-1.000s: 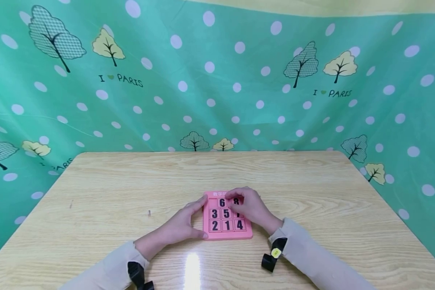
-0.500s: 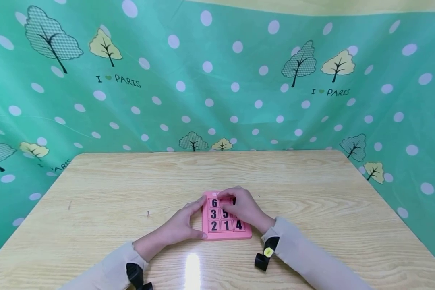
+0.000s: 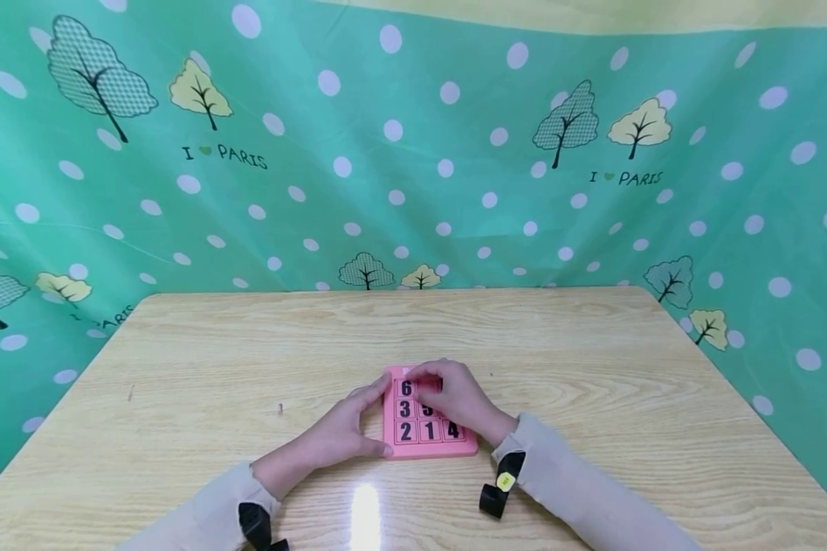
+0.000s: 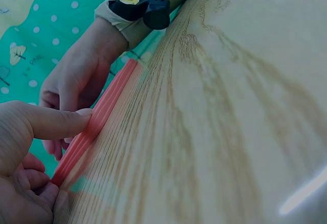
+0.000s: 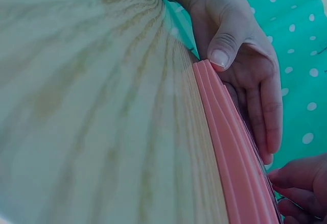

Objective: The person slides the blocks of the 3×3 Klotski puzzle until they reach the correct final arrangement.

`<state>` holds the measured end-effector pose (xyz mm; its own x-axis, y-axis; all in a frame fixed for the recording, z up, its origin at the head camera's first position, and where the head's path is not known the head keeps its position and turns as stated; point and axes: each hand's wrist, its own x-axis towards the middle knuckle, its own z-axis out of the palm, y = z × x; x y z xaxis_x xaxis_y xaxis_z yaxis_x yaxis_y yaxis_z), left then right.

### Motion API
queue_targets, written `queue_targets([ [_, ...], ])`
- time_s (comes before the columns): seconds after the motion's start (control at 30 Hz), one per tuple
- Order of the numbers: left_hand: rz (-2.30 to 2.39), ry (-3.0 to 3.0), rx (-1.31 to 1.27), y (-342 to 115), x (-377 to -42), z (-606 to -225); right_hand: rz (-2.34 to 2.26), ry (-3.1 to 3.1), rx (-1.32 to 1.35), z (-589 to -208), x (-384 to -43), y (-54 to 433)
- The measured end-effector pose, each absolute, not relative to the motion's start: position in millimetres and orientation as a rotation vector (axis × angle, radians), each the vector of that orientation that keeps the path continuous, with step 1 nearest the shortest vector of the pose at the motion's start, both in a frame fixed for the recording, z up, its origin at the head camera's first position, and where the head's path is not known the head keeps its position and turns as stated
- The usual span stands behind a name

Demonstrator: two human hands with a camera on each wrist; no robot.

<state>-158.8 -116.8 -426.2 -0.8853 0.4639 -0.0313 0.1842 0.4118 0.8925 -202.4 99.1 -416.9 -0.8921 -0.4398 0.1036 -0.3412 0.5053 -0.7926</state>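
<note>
A pink number slide puzzle (image 3: pixel 430 451) lies flat on the wooden table in the head view, its tiles bearing black digits. My left hand (image 3: pixel 341 430) holds the puzzle's left side, thumb at the near corner and forefinger at the far one. Over the upper tiles, my right hand (image 3: pixel 458 394) bends its thumb and forefinger down, fingertips right beside the 6 tile (image 3: pixel 406 388). The right hand hides the rest of the top row and part of the middle row. In the left wrist view the left thumb (image 4: pixel 61 123) lies against the puzzle's pink side wall (image 4: pixel 97 119).
The wooden table (image 3: pixel 200 367) stretches around the puzzle, with a bright light reflection near its front edge. Behind it hangs a green dotted curtain (image 3: pixel 289 153). Black wrist cameras on straps sit at both beige sleeves (image 3: pixel 579 478).
The 6 tile has slid left from the top middle to the top left slot. My right hand has shifted left with it. My left hand stays on the puzzle's side.
</note>
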Motion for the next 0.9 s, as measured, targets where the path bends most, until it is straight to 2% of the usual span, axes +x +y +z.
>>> queue_targets([
  [0.5, 1.460, 2.407, 0.585, -117, -159, -427, -1.365, 2.593, -0.701, -417, -202, 98],
  [0.67, 1.454, 2.414, 0.562, -117, -158, -428, -1.371, 2.628, -0.690, -417, -204, 114],
  [0.9, 1.455, 2.416, 0.550, -115, -159, -427, -1.403, 2.678, -0.536, -417, -203, 143],
])
